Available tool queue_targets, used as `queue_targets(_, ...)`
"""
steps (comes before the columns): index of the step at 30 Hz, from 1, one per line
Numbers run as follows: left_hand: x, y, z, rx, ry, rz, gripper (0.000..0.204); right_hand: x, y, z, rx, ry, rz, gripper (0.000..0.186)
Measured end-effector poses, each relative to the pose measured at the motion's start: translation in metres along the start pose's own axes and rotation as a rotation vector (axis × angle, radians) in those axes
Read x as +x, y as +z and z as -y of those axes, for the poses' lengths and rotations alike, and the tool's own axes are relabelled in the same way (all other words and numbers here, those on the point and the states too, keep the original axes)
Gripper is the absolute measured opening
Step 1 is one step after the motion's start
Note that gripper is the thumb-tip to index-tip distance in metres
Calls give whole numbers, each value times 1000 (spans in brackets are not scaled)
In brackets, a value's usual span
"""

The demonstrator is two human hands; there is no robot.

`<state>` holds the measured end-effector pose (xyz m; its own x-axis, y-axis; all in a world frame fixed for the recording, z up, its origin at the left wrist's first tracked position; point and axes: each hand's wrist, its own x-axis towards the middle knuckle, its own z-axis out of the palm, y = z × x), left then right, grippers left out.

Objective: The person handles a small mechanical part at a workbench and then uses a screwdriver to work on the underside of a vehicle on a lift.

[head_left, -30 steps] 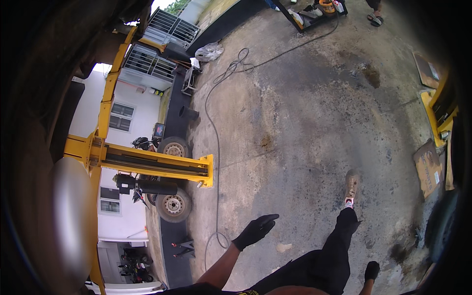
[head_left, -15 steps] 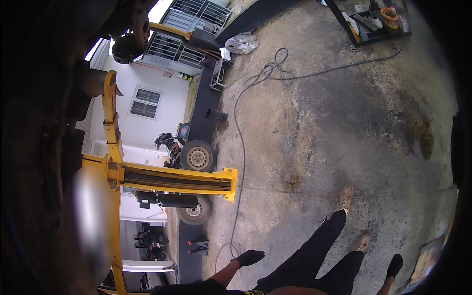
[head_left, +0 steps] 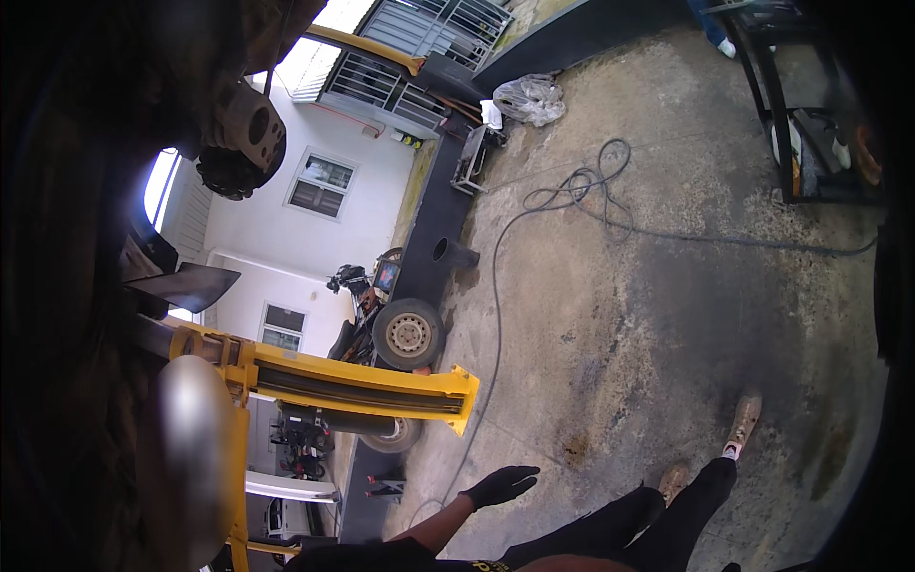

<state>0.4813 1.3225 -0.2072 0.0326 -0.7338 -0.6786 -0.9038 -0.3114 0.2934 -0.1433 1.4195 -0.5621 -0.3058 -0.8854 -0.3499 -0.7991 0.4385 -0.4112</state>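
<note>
- Feet have changed order since half a second ago: the right shoe (head_left: 748,419) now leads at four o'clock, and the left shoe (head_left: 674,481) trails between four and five.
- With the view swung round, the black trolley (head_left: 783,157) has slid outward at two o'clock, and another person's blue-clad legs (head_left: 707,24) have come in between one and two.
- Step in hand, as I judge it: walking over the concrete floor (head_left: 610,324), with nothing being handled. Going on calls for footing kept clear of the hose (head_left: 577,186).
- Left hand (head_left: 502,486), between five and six o'clock: black-gloved, fingers stretched out and close together, gripping nothing and apart from everything around it.
- Right hand: I cannot tell its state; a dark sliver (head_left: 732,567) at the rim between four and five may be its glove.
- Lift post (head_left: 357,391), near the left hand but not touched: bright yellow, a dark channel along its length, reaching from eight o'clock to its foot plate (head_left: 465,400) at six.
- Same hose, up close: dark and slender, in loose overlapping loops between one and two o'clock, then running down past the foot plate toward the left wrist.
- Pale-rimmed wheel (head_left: 408,334): between seven and eight, just beside the post.
</note>
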Motion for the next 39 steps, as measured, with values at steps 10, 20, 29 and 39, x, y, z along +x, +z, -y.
queue_targets(10, 139, -101, -97, -9, -153, -284, 43, 361, -69, 178, 164, -261, 82, 29)
queue_targets(20, 157, -167, -120, -165, -535, -315, 47, 598, -114, 450, 316, -583, 225, 27)
queue_targets(29, 225, -203, -127, -451, -817, -394, 59, 653, -180, 885, 711, -649, 573, 31)
queue_targets(39, 289, -315, -173, -280, -795, -777, 46, 573, -328, 1257, 1121, -1333, 828, 26)
